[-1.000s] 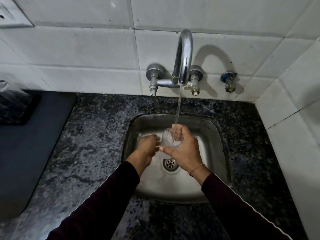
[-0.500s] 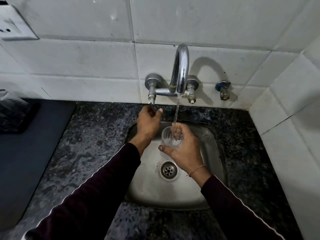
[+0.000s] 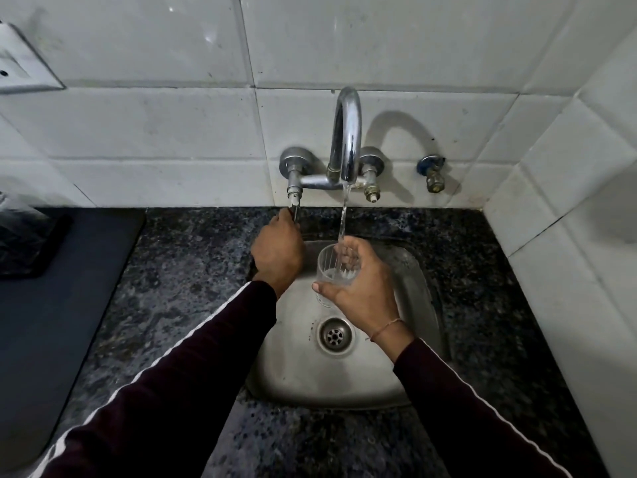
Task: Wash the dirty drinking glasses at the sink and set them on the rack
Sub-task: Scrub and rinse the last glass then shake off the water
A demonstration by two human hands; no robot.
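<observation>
Wall socket; dark mat

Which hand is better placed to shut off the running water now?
The left hand: its fingers already hold the thin lever of the chrome wall tap. The right hand is busy gripping the clear ribbed glass under the stream.

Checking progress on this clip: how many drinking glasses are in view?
1. The glass is in the right hand, under the tap's stream over the sink. No rack shows; others may be out of frame.

Single head-worn wide-angle view, looking forward and steeply down, close over the sink, counter and tiled wall.
</observation>
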